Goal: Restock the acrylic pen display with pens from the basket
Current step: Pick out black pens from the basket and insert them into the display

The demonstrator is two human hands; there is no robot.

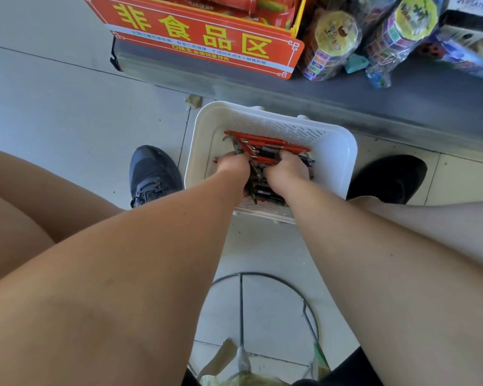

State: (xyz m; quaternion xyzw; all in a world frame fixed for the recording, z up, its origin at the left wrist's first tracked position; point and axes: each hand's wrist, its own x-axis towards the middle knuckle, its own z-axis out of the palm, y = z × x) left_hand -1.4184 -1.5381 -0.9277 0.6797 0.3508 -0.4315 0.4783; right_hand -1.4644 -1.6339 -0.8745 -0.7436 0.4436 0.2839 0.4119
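A white slotted plastic basket (pixel 335 151) stands on the tiled floor between my feet. Inside lies a heap of pens (pixel 265 147), several red and several black. Both my hands reach down into the heap. My left hand (pixel 233 164) is curled around pens at the heap's left side. On the right side, my right hand (pixel 287 169) has its fingers dug in and curled around more pens. The fingertips of both hands are hidden among the pens. No acrylic pen display is in view.
A grey shelf base (pixel 402 101) runs behind the basket, carrying a red sign with yellow characters (pixel 207 34) and wrapped toy packs (pixel 338 40). My shoes (pixel 154 174) flank the basket. A wire ring (pixel 299 291) lies on the floor near me.
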